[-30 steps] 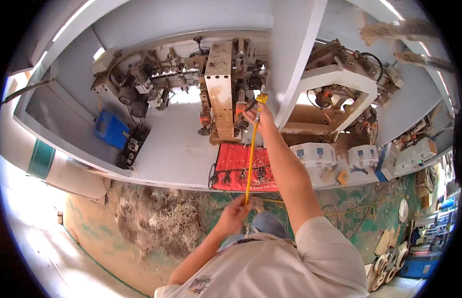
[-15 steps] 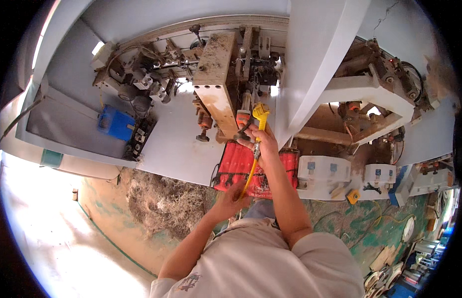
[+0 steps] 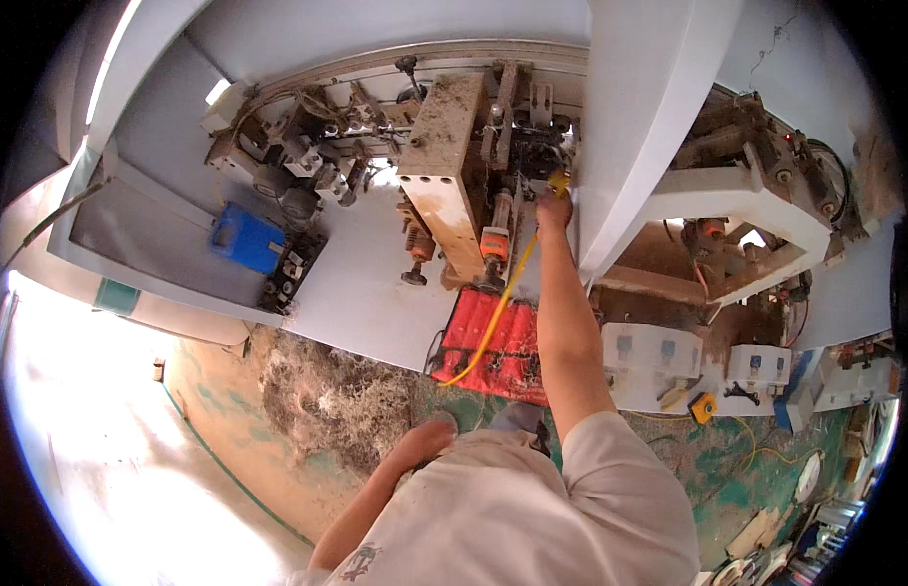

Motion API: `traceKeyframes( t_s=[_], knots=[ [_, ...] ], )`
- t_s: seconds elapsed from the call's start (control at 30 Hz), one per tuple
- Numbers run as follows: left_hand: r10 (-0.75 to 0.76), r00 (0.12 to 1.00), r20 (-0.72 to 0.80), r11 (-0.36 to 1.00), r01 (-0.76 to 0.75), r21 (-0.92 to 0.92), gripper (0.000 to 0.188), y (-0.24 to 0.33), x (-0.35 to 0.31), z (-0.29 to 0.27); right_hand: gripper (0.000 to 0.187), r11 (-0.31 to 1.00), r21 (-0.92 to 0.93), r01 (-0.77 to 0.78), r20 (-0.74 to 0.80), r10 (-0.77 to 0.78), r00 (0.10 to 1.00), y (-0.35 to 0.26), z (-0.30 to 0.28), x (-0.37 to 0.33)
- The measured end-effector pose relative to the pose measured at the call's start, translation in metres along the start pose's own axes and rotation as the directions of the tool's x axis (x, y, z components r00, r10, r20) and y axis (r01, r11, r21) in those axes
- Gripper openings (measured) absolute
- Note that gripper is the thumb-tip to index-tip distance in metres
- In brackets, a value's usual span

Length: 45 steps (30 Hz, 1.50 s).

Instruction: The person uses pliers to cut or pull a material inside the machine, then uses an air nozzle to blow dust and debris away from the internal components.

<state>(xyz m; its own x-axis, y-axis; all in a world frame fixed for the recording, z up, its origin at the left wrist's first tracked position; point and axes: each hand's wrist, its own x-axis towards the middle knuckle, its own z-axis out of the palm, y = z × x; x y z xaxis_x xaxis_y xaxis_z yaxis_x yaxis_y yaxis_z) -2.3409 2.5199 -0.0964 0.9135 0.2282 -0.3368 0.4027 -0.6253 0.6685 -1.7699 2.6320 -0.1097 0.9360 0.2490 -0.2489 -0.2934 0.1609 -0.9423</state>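
Observation:
My right hand [image 3: 554,210] is stretched forward into the dusty machine, closed around a yellow air blow gun [image 3: 558,181] whose nozzle points at the mechanism. From it a yellow air hose [image 3: 500,308] hangs in a curve across a red padded cloth [image 3: 474,332]. The cloth has several long red pockets and lies on the machine's front edge. My left hand [image 3: 427,444] is low beside my waist, away from the hose; its fingers are blurred and partly turned from view.
A dusty metal block [image 3: 439,137] and black-knobbed adjusters [image 3: 493,244] stand left of my right arm. A white frame post [image 3: 649,127] rises to its right. A blue box [image 3: 247,237] sits at far left. Heaped shavings [image 3: 322,391] cover the floor.
My right hand has reached farther forward with the blow gun. My left hand has let go of the hose and drawn back toward my waist.

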Motion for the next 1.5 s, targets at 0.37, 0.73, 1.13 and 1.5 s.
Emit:
traceKeyframes(
  t_s=[0.37, 0.73, 1.13, 1.5],
  knots=[
    [-0.860, 0.507, -0.057, 0.477, 0.759, -0.442, 0.037, -0.074, -0.207, 0.104, 0.028, 0.879, -0.472, 0.069, 0.024, -0.066, 0.998, 0.017, -0.019, 0.054],
    [-0.846, 0.533, -0.035, 0.456, 0.686, -0.568, 0.036, -0.072, -0.184, 0.128, 0.033, 0.448, -0.886, 0.122, 0.111, -0.051, 0.992, -0.050, -0.006, -0.018],
    [-0.854, 0.513, 0.083, 0.278, 0.586, -0.761, 0.033, -0.059, -0.165, 0.096, 0.029, 0.400, -0.883, 0.244, 0.229, -0.085, 0.970, -0.049, -0.005, 0.033],
    [-0.832, 0.553, 0.039, 0.421, 0.676, -0.605, 0.039, -0.086, -0.212, 0.144, 0.029, 0.433, -0.891, 0.138, 0.111, -0.087, 0.990, -0.046, -0.011, -0.006]
  ],
)
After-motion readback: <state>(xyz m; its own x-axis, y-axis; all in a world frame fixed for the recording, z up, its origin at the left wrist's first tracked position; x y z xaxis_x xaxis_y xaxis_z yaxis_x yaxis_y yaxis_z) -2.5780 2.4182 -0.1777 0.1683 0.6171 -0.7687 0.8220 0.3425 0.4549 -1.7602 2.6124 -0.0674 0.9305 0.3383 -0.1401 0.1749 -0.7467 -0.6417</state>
